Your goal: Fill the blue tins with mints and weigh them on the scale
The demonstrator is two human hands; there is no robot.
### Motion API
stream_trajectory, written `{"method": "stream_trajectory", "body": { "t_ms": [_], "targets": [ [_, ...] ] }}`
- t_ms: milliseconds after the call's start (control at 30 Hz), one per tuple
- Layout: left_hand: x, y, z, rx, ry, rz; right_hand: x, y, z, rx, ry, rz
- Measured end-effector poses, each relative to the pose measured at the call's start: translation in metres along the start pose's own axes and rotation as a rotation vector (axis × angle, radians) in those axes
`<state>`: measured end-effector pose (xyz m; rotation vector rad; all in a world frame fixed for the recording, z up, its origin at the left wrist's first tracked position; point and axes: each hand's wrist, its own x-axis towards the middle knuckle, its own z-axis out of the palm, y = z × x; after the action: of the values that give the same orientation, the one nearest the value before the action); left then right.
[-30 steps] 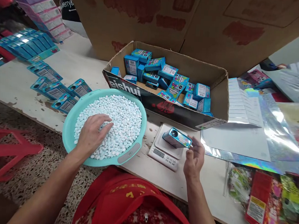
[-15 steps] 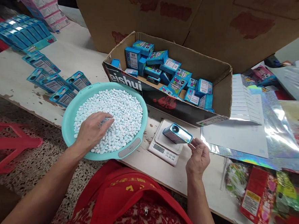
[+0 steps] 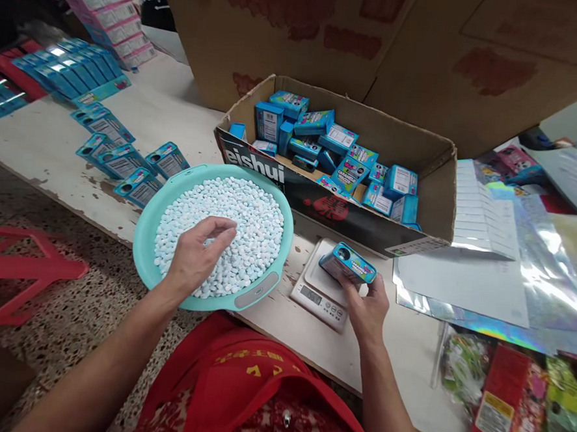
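Right hand (image 3: 369, 311) moved inward; blue box (image 3: 348, 264) clasped at end between fingers (image 3: 380, 289).

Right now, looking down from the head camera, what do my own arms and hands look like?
Your left hand and right hand are bare, with no gloves, watch or bracelets visible. Both forearms show no sleeves in the picture. Between them is a red apron with yellow lettering, over a red patterned garment.
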<state>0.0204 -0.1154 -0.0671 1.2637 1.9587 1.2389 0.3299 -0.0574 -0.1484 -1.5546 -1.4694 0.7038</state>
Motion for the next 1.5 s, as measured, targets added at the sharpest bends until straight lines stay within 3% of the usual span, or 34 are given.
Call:
{"method": "stream_trajectory", "body": {
  "t_ms": [100, 200, 333, 433, 633, 733, 867, 933, 1000, 1100, 1167, 1233, 1300, 1433, 1500],
  "targets": [
    [0.003, 0.017, 0.015, -0.469, -0.014, -0.209, 0.016, -0.033, 0.001, -0.016, -0.031, -0.181],
    [0.01, 0.037, 0.029, -0.914, -0.06, -0.433, 0.027, -0.077, 0.003, -0.016, -0.065, -0.461],
    [0.02, 0.054, 0.041, -1.208, -0.026, -0.681, 0.033, -0.121, 0.023, -0.112, -0.187, -0.787],
    [0.022, 0.056, 0.044, -1.316, 0.036, -0.752, 0.033, -0.132, 0.043, -0.2, -0.281, -0.852],
    [0.02, 0.042, 0.041, -1.376, 0.125, -0.741, 0.029, -0.14, 0.053, -0.129, -0.241, -0.784],
    [0.018, 0.035, 0.034, -1.161, 0.054, -0.631, 0.028, -0.14, 0.049, -0.039, -0.274, -0.704],
    [0.015, 0.033, 0.014, -0.588, 0.023, -0.176, 0.024, -0.133, 0.043, 0.202, -0.248, -0.343],
    [0.014, 0.04, 0.003, -0.454, -0.009, -0.011, 0.02, -0.131, 0.043, 0.314, -0.197, -0.202],
    [0.014, 0.051, -0.006, -0.379, -0.144, 0.132, 0.015, -0.132, 0.046, 0.326, -0.216, -0.191],
    [0.015, 0.069, -0.014, -0.206, -0.348, 0.34, 0.009, -0.137, 0.054, 0.291, -0.352, -0.272],
    [0.018, 0.077, -0.019, -0.077, -0.385, 0.402, 0.008, -0.14, 0.059, 0.333, -0.395, -0.295],
    [0.028, 0.079, -0.028, 0.035, -0.312, 0.399, 0.013, -0.14, 0.06, 0.377, -0.365, -0.307],
    [0.049, 0.076, -0.046, 0.151, -0.128, 0.353, 0.02, -0.135, 0.055, 0.397, -0.289, -0.307],
    [0.13, 0.05, -0.1, 0.477, 0.329, 0.263, 0.033, -0.111, 0.033, 0.315, -0.172, -0.192],
    [0.177, 0.027, -0.125, 0.646, 0.385, 0.193, 0.037, -0.095, 0.021, 0.24, -0.131, -0.089]
  ]
}}
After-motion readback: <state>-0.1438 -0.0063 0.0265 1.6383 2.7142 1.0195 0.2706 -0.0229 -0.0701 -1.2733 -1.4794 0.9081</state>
